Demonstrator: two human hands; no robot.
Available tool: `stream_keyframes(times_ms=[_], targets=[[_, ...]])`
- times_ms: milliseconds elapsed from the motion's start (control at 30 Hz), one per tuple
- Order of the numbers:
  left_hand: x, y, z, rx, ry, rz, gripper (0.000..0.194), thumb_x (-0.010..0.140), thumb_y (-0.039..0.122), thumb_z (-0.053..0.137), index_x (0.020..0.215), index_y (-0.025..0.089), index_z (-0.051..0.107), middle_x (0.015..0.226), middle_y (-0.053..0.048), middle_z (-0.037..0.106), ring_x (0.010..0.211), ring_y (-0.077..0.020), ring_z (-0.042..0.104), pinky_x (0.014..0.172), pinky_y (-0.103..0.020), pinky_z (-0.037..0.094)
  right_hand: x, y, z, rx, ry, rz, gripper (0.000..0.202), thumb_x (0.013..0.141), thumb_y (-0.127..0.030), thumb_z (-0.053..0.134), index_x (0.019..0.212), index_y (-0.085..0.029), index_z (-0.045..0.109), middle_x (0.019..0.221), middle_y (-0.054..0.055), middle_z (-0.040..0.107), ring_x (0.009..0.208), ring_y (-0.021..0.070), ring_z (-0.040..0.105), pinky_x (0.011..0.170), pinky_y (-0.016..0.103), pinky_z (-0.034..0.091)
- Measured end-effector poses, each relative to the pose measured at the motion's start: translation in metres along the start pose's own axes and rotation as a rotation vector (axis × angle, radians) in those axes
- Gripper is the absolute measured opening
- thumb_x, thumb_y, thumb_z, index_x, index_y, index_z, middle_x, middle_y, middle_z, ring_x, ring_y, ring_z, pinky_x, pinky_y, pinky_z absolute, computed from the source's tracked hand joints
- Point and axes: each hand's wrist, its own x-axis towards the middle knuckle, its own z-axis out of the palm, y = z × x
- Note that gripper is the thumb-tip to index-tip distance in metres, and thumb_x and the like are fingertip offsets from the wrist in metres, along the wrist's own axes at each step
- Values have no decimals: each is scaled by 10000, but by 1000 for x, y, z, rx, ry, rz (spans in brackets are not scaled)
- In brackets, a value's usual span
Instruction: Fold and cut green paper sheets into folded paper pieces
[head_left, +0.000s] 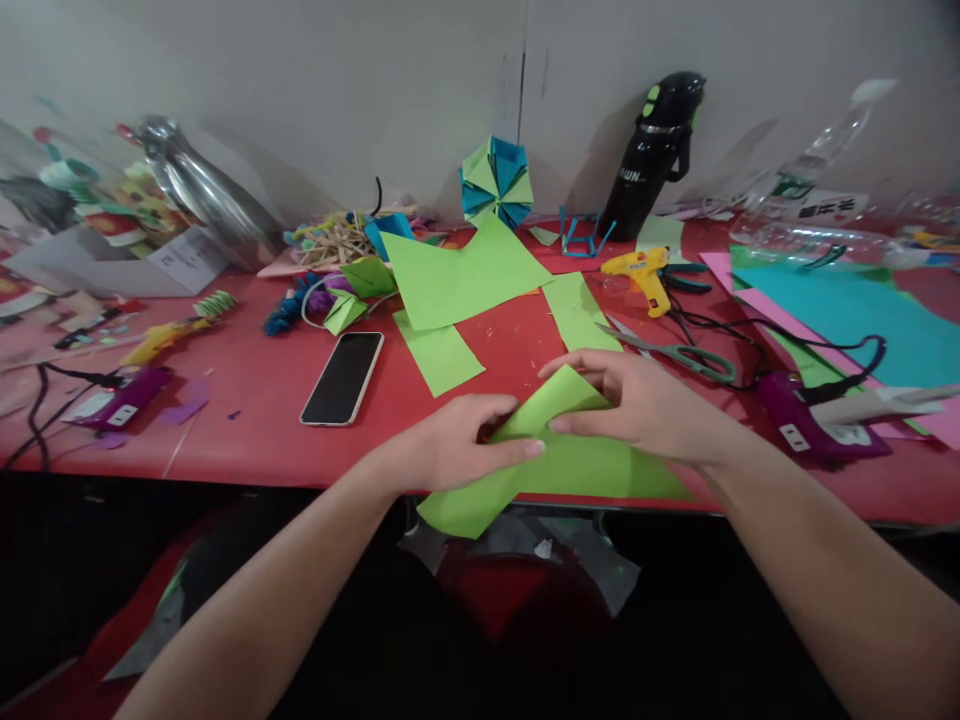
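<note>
A strip of light green paper [480, 500] is held slantwise at the table's front edge, its lower end hanging past the edge. My left hand [457, 440] grips its middle, thumb on top and fingers behind. Near the upper end my right hand [622, 400] pinches the same strip, with its thumb over the face. Beneath the hands lies another green sheet [607, 475] on the red table. Beyond them rest a large cut green sheet [457, 275] and two smaller green pieces, one on the left [442, 355] and one on the right [581, 310].
A phone [343, 380] lies to the left. To the right are scissors [690, 358], a yellow glue gun [641, 275], cables and a purple power strip [817, 420]. At the back stand a black bottle [645, 165] and a blue-green folded paper ball [496, 185].
</note>
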Motion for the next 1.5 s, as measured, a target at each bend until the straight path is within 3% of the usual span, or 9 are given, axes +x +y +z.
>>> stream_keyframes(times_ms=[167,300,400,467,733,1133,1200,1367,1500], targets=[[2,-6,4,-117,121,-28,254,896,404,656,862,156,615,773,-6,616,702,-154,592,579,-247,432,-7,1,-7,-30,-5,1,466,705,-314,864,1141,-264,707,1003,45,762,956,248,727,784,357,591],[-5,-3,-3,-285,136,-49,261,891,385,687,969,140,641,927,-69,712,848,-211,684,679,-288,534,-20,-1,-17,-231,-16,24,207,780,-419,801,882,-250,739,766,8,681,685,193,632,557,308,496],[-7,0,-2,-369,102,-56,305,890,374,706,1073,137,645,1064,-105,737,970,-252,713,774,-326,579,-27,-5,-15,-392,45,13,371,811,-504,753,635,-226,582,591,-32,466,523,121,407,446,280,305],[-7,1,0,-361,111,-55,338,873,362,732,1117,142,653,1108,-107,743,996,-261,719,791,-329,592,-30,-9,-11,-450,63,4,469,827,-535,729,596,-218,472,581,-40,364,516,108,325,438,278,247],[-6,0,0,-407,128,-37,352,811,257,803,1127,152,689,1088,-66,773,969,-239,745,766,-274,610,-35,-24,-2,-458,68,-32,511,918,-522,626,624,-209,350,629,-49,249,559,101,272,480,265,241],[-8,6,0,-477,104,-15,347,827,260,797,1141,147,702,1062,-85,774,948,-224,750,767,-275,622,-38,-27,1,-495,91,-75,450,939,-485,614,627,-199,462,608,-49,339,568,103,326,500,263,277],[-8,10,1,-482,165,38,255,857,270,768,1076,147,724,989,-74,773,896,-200,747,735,-252,610,-40,-26,2,-525,85,-98,424,944,-477,614,646,-197,500,614,-48,401,588,104,360,527,257,312],[-13,17,2,-451,485,158,95,805,220,807,850,158,751,772,-22,742,678,-128,694,622,-206,571,-45,-25,5,-635,53,-157,392,970,-462,579,679,-202,553,619,-45,505,594,106,415,556,257,355],[-20,22,-1,-370,499,167,91,766,186,825,823,154,761,720,-22,733,639,-126,677,582,-204,563,-48,-26,3,-686,44,-188,358,968,-462,583,715,-210,610,634,-38,572,596,111,469,555,264,360]])
